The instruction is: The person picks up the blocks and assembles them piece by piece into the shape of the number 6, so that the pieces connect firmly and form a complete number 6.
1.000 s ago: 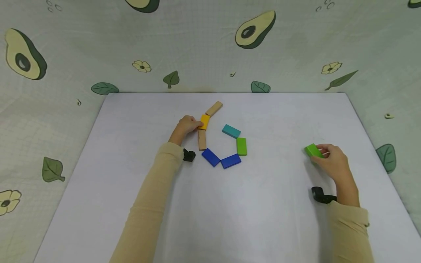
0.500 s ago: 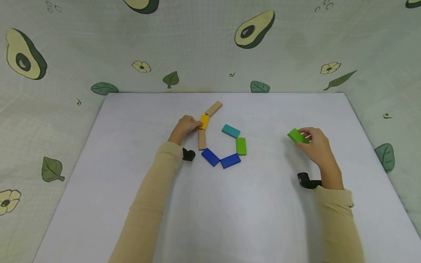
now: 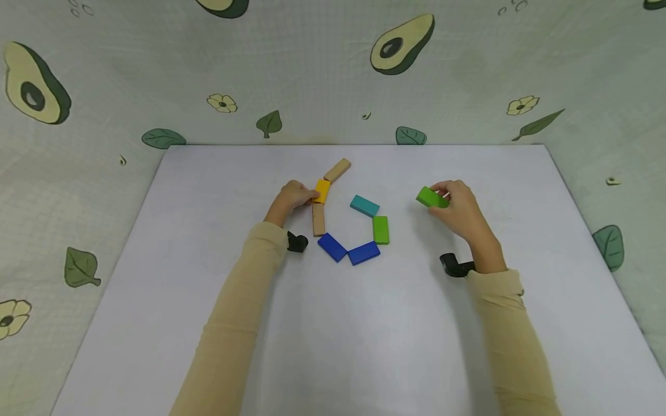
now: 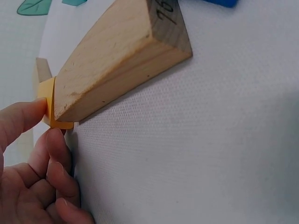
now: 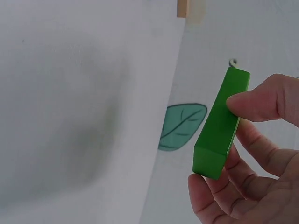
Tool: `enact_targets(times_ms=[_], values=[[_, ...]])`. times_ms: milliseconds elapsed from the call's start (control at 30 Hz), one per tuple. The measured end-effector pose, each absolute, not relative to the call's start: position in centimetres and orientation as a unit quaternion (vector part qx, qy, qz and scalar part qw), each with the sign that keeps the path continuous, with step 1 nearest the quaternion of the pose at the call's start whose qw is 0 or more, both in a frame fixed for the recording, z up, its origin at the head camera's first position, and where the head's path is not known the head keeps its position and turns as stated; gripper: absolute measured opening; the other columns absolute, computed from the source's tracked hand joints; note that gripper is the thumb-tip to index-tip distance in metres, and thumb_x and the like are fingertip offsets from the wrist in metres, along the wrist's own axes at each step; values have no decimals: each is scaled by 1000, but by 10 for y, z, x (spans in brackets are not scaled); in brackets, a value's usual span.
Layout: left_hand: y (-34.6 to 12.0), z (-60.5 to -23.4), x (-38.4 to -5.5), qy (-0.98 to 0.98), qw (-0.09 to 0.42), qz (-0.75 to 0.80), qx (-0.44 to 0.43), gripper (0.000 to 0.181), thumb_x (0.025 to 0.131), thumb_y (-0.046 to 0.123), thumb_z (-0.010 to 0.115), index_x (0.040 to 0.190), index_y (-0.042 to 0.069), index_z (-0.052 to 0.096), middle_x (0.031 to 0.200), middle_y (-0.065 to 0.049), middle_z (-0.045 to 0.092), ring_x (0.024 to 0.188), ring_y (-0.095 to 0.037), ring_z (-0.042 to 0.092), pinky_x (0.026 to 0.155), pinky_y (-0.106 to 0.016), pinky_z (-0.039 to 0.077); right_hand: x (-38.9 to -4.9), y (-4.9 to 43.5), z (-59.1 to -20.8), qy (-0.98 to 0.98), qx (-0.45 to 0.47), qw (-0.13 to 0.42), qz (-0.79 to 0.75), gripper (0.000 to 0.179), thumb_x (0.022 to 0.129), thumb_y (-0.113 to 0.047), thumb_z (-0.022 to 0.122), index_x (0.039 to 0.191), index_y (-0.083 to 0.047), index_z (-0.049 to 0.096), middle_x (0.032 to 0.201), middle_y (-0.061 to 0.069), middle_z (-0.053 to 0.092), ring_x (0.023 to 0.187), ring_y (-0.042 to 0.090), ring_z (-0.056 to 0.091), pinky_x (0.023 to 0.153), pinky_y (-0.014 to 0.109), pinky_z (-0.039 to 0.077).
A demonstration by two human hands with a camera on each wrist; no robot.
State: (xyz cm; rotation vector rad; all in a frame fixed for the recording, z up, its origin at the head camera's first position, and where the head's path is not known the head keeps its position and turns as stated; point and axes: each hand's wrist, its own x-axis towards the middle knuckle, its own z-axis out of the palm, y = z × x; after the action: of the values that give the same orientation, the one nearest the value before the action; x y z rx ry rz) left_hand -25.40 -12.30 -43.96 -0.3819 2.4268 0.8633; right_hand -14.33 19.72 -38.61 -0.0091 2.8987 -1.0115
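Observation:
My left hand [image 3: 293,195] pinches a yellow block [image 3: 322,189] between thumb and index finger, the block resting on the table. In the left wrist view, the thumb lies on the yellow block's [image 4: 46,88] side, and its other fingers are loosely curled. A plain wooden block [image 4: 117,60] with dark writing on its end touches the yellow one. Another wooden block [image 3: 337,170] meets its far end. Over the table to the right, my right hand [image 3: 460,211] holds a green block [image 3: 432,197] raised, as its shadow shows. The right wrist view has the thumb across the green block's [image 5: 223,112] broad face.
Two blue blocks [image 3: 333,247], a second green block [image 3: 381,230] and a teal block [image 3: 365,205] continue the curved row on the white table [image 3: 395,346]. Behind the table's far edge hangs a cloth [image 3: 312,69] printed with avocados and leaves.
My right hand has carried the green block leftward and farther from me, toward the curved row. The left hand has stayed on the yellow block.

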Motion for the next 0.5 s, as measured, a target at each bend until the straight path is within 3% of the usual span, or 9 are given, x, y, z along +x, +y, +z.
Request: enact_targets(times_ms=[500], values=[[-124, -437, -254, 895, 270, 323, -149, 33, 88, 40, 61, 93, 8, 56, 81, -2, 51, 77, -15, 43, 63, -24, 31, -181, 141, -388, 934, -76, 72, -342, 42, 83, -3, 61, 123, 5, 49, 117, 23, 46, 109, 35, 43, 94, 47, 40]])
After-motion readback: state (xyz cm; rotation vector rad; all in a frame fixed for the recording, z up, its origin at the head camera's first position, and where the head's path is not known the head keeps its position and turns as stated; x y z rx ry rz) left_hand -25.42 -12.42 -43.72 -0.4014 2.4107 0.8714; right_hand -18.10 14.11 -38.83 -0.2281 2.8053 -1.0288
